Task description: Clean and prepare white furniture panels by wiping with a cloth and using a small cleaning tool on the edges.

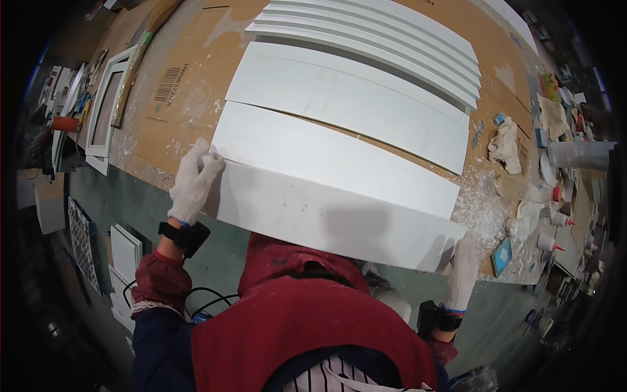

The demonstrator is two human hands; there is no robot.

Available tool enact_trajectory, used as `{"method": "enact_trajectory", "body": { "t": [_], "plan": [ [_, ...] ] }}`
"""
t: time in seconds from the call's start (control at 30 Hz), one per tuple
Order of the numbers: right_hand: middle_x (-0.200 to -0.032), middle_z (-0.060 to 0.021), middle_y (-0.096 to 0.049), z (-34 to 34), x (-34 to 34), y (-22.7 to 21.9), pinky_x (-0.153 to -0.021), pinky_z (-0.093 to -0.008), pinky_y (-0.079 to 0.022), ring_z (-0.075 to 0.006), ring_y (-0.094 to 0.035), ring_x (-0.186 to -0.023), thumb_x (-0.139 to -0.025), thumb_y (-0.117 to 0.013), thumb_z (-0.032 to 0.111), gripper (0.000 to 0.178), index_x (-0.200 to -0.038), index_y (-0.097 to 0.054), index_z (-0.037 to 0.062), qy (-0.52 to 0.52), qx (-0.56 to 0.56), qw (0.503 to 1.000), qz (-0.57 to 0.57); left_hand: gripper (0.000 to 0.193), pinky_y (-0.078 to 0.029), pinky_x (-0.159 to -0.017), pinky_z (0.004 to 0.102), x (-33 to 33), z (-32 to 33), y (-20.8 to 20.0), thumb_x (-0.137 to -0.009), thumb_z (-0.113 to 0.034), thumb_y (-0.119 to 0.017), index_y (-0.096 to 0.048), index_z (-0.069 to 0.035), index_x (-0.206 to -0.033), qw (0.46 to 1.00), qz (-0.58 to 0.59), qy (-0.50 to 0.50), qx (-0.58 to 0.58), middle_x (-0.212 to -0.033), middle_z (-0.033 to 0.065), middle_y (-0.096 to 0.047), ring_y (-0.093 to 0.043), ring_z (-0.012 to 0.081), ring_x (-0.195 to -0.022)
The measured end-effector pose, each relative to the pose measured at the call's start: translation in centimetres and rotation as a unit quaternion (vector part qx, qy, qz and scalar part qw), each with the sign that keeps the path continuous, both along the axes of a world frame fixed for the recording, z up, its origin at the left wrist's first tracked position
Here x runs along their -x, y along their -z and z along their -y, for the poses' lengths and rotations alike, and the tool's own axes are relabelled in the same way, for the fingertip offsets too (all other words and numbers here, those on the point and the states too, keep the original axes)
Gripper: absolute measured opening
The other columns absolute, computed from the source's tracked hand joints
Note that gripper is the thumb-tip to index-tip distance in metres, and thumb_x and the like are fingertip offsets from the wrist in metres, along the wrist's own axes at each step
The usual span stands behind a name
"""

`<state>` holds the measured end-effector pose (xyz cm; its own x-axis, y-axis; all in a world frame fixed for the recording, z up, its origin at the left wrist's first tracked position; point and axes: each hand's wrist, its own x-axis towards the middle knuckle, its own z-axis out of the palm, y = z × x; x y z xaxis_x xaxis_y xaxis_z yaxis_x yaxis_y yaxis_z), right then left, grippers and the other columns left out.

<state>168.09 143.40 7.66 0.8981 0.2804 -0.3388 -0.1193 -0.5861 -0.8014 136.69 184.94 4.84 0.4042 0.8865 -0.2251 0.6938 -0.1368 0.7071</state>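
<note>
The left hand, in a white knitted glove, has its fingertips bunched in a narrow grip on the board's corner, a little past 9 o'clock from the board's middle. The right hand, gloved alike, lies against the opposite end at 4 o'clock; whether its fingers wrap the edge or only press on it, I cannot tell.

Between them is the near board, long, pale and in shadow, along the table's front edge with a few small marks on its face. It looks tilted toward the wearer. At 12 o'clock its long edge runs right along a flat white board; whether the two touch or are joined is not clear.

To handle it well, I would keep both ends at the same height, move the two hands together, and pinch at the corners so the face stays clean. Its long edge could scrape the neighbour, so lifting seems safer than dragging.

Further out, at 12 to 1 o'clock, come another wide board and a row of strips, over brown cardboard. A crumpled cloth sits at 2, squeeze bottles near 3, and a white frame at 10.
</note>
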Motion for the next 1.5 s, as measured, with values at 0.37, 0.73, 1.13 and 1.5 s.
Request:
{"method": "enact_trajectory", "body": {
  "t": [0.37,0.73,1.13,1.5],
  "plan": [
    [-0.089,-0.0112,-0.06,-2.2,2.9,3.5,-0.084,-0.0359,-0.043,-0.0219,-0.053,-0.085,-0.091,-0.061,0.023,0.032,-0.111,-0.061,-0.0027,-0.033,0.151,0.984,0.087,0.065,-0.042,-0.096,0.0469,-0.6,2.1,2.0,-0.082,-0.026,-0.067,-0.043,0.003,-0.135,0.987,-0.108,0.066,-0.096,-0.118,0.0242,-0.055,-0.053,0.0399,-0.114],
    [-0.11,-0.0222,-0.062,-5.0,-6.7,-1.7,-0.092,-0.0379,-0.043,-0.0311,-0.058,-0.104,-0.092,-0.06,0.026,0.043,-0.121,-0.058,-0.0047,-0.112,0.162,0.976,0.092,0.056,-0.047,-0.084,0.05,-3.3,-4.0,-4.8,-0.081,-0.031,-0.069,-0.049,-0.007,-0.127,0.926,-0.271,0.096,-0.245,-0.118,0.0214,-0.049,-0.055,0.0395,-0.105],
    [-0.15,-0.0239,-0.031,-25.4,-24.7,6.4,-0.107,-0.0479,-0.038,-0.0428,-0.032,-0.135,-0.084,-0.066,0.046,0.083,-0.149,-0.033,0.0065,-0.236,0.276,0.843,0.397,0.102,-0.027,-0.103,0.0628,-25.6,-18.5,3.0,-0.065,-0.068,-0.072,-0.036,-0.018,-0.147,0.856,-0.254,0.259,-0.368,-0.152,0.0174,-0.031,-0.027,0.0404,-0.137],
    [-0.147,-0.0212,-0.031,-29.0,-29.8,7.0,-0.101,-0.0492,-0.045,-0.043,-0.037,-0.13,-0.084,-0.067,0.046,0.087,-0.15,-0.026,0.0062,-0.287,0.316,0.782,0.453,0.107,-0.034,-0.106,0.0584,-30.9,-23.7,2.6,-0.067,-0.061,-0.077,-0.03,-0.012,-0.149,0.833,-0.28,0.331,-0.344,-0.154,0.0193,-0.022,-0.024,0.0395,-0.138]
  ]
}}
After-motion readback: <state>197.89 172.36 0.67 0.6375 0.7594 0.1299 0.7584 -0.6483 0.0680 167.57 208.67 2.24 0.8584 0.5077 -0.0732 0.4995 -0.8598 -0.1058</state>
